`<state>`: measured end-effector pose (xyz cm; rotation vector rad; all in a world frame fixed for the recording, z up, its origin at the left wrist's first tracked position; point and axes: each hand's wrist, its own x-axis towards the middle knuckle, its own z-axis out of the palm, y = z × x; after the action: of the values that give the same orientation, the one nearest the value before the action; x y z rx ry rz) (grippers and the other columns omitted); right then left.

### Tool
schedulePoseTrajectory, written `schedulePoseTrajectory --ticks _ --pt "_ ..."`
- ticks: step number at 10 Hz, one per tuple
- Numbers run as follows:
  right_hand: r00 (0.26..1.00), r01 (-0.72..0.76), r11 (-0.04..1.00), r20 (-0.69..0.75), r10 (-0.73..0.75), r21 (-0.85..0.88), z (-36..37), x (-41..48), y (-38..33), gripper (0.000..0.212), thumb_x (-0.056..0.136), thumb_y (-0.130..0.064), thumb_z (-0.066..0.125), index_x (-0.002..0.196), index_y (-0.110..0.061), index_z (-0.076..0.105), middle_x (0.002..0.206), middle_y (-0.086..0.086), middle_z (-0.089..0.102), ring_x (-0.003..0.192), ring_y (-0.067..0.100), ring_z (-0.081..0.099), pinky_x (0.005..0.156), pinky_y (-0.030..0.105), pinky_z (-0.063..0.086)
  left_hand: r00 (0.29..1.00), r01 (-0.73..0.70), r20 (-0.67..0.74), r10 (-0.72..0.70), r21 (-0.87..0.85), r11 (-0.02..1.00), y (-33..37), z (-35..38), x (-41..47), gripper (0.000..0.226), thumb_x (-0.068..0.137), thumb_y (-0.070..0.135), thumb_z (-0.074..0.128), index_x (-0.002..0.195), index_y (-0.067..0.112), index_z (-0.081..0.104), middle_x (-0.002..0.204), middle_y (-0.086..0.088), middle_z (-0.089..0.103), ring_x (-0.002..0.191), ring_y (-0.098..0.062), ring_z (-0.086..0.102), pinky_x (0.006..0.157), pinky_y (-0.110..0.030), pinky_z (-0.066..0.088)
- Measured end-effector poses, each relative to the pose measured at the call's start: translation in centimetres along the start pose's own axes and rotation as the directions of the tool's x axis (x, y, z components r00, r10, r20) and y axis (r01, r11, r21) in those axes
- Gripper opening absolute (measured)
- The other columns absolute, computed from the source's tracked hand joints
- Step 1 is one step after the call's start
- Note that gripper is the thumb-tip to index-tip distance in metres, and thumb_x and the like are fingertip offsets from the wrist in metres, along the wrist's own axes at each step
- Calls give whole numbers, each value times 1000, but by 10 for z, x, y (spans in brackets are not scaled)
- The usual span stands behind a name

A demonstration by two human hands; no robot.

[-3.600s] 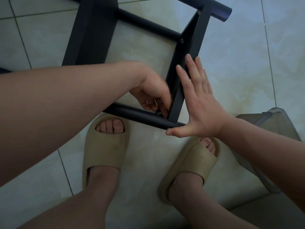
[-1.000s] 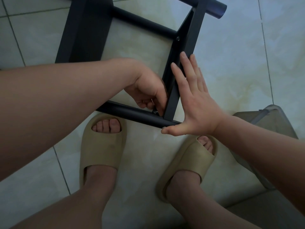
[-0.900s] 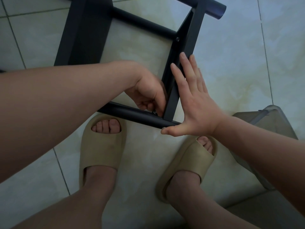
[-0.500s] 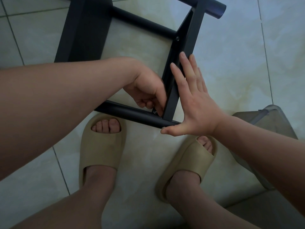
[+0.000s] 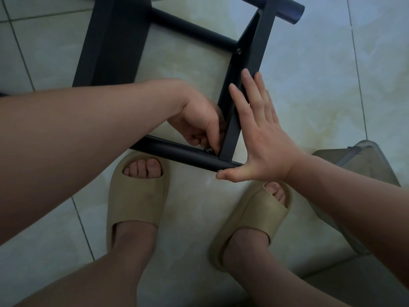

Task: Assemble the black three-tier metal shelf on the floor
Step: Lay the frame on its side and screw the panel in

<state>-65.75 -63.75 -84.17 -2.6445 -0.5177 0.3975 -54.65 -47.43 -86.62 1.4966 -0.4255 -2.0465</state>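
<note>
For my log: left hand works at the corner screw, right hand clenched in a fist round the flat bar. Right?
No fist: the head view shows the right hand pressed flat, fingers straight, against the flat bar. The left hand is at the corner screw.

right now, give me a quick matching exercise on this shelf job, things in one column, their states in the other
1 left hand
2 right hand
3 upper screw
4 beige slippers

a fingers straight, flat against the side bar
b on the person's feet
c seated where the far tube meets the bar
d pinching the lower screw at the near corner

Pairs: 1-d, 2-a, 3-c, 4-b
</note>
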Motion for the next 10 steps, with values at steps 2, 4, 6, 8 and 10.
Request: schedulePoseTrajectory --ticks 2,4,6,8,10 --pt "1000 1 1000 1 -1 -3 0 0 1 137 68 -92 54 161 -2 6 167 22 -8 154 40 -16 122 65 4 997 77 -28 -77 -11 997 1 -2 -1 11 87 9 67 87 18 73 77 4 67 61 -9 47 62 -23 36" --pt "1000 6 1000 -10 -6 -4 1 0 1 137 68 -91 54 160 -2 7 167 23 -7 154 41 -15 122 65 4 998 53 -18 -53 -10 999 -1 2 3 34 87 2 67 60 21 73 59 6 60 54 -7 44 58 -21 34" --pt "1000 9 1000 -12 -9 -4 1 0 2 137 68 -92 54 161 -2 7 167 22 -7 154 41 -15 122 65 4 999 41 -17 -42 -25 999 0 1 1 20 88 -2 65 77 15 66 61 4 59 56 -7 45 60 -21 34" --pt "1000 6 1000 -9 -6 2 0 0 1 137 68 -91 55 161 -3 7 167 22 -7 154 41 -15 122 65 4 999 33 7 -33 -8 999 0 -1 -1 21 86 -3 64 78 16 64 64 2 54 58 -8 45 60 -22 33" --pt "1000 12 1000 -10 -12 0 0 -1 1 136 69 -92 54 160 -2 7 167 23 -7 154 42 -14 122 66 5 995 95 -9 -95 -29 995 1 -3 -2 9 88 11 66 86 18 72 81 2 69 59 -8 46 60 -22 34"
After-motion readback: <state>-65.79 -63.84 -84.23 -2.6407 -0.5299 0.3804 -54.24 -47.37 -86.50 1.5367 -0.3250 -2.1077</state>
